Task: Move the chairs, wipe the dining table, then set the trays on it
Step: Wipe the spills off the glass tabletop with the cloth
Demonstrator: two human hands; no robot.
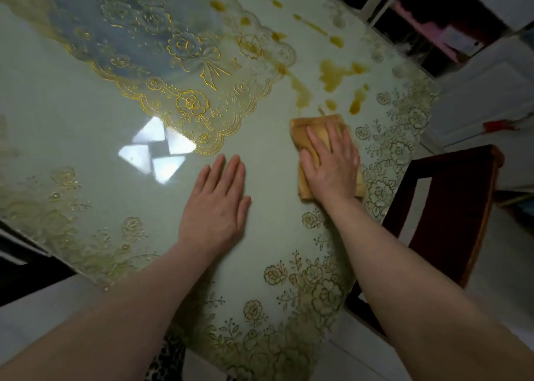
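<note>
Right hand (332, 164) pressed flat on folded cloth (306, 133), grip released; left hand (215, 207) flat, steadying tabletop (72, 115). Best pushed forward through yellow spills (335, 73), overlapping strokes.

Pale tiled floor (491, 317), dark shelving (427, 34) at upper right, white cabinet (488, 92) beside it, ceiling light reflection (157, 149) glaring bright
</note>
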